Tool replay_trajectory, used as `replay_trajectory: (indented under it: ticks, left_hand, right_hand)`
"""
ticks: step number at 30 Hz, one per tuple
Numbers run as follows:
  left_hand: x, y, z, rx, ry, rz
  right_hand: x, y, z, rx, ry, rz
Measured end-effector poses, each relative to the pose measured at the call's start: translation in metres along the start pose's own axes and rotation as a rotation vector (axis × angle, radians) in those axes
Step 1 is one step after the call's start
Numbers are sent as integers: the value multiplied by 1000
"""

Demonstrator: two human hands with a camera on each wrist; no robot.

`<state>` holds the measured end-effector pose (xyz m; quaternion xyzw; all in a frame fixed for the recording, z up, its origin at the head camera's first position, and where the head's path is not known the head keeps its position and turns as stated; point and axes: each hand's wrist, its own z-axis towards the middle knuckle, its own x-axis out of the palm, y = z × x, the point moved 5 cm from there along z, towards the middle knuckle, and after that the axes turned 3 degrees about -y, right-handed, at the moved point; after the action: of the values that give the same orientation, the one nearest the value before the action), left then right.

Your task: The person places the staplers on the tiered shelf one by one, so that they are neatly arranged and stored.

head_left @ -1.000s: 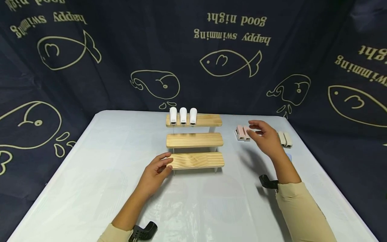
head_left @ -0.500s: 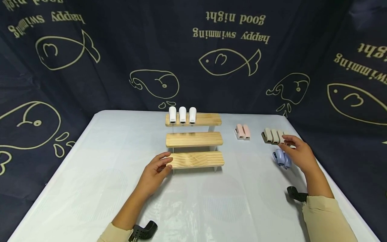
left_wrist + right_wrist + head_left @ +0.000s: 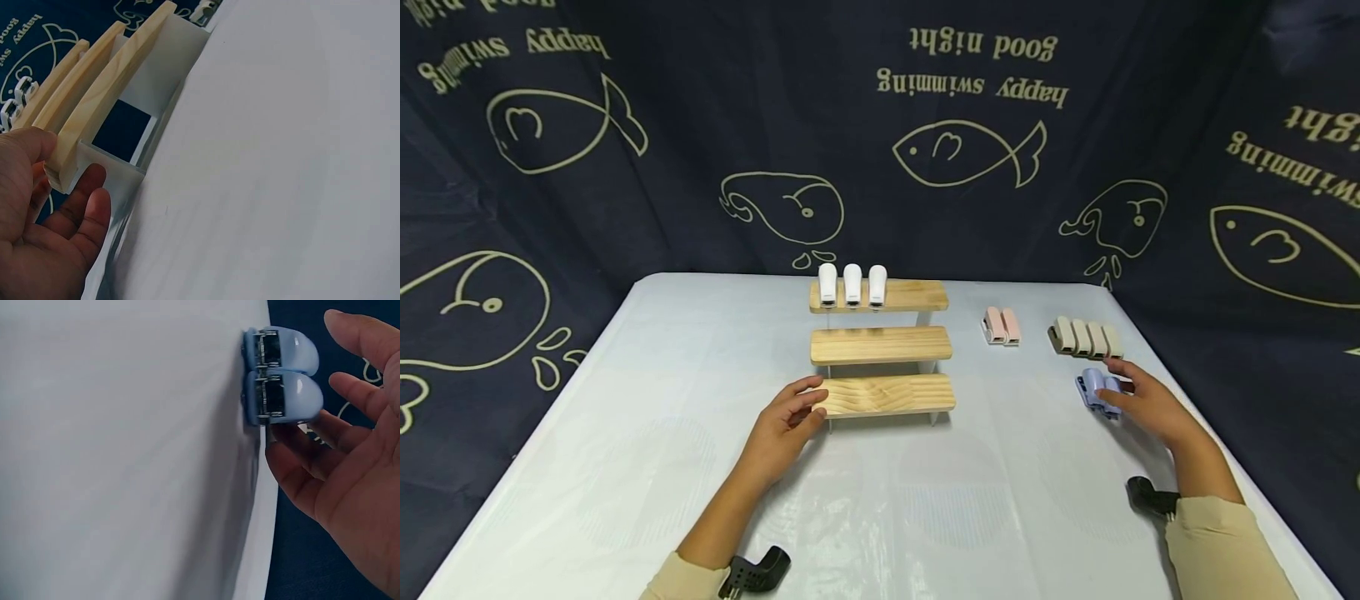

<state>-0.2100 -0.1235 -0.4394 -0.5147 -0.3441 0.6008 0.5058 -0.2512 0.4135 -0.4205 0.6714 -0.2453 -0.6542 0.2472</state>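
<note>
Fingers [image 3: 290,474] of my right hand [image 3: 1150,410] are parted pretty wide, with the two blue staplers [image 3: 1092,382] sitting right at the gap. Seen from the head camera, my thumb crosses in front of the right one and my index finger reaches past its far side. Honestly can't tell if I'm actually touching it. Both blue ones sit side by side toward the right side of the tabletop [image 3: 970,525].

That arm slants in from the lower right, hand angled up and to the left, and the beige sleeve [image 3: 1231,537] stops about where the black wrist mount [image 3: 1152,498] sits.

My left hand [image 3: 777,435] is over at the rack, arm slanting up from the bottom and leaning right. It's pinching the left end of the bottom shelf [image 3: 891,395], with the lower fingers loosely bent beneath the board.

As for the rest: four beige staplers [image 3: 1082,338] in a row just behind the blue pair, two pink staplers [image 3: 994,324] off to the left of those, and three white staplers [image 3: 852,285] lined up on the left half of the top shelf [image 3: 919,295]. Middle shelf [image 3: 882,345] is bare wood.
</note>
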Motion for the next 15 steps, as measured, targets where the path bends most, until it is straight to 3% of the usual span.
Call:
replay_trajectory:
  ticks: [15]
  left_hand:
    - [0, 1, 0, -16, -3, 13]
  right_hand:
    - [1, -8, -9, -43, 14, -54]
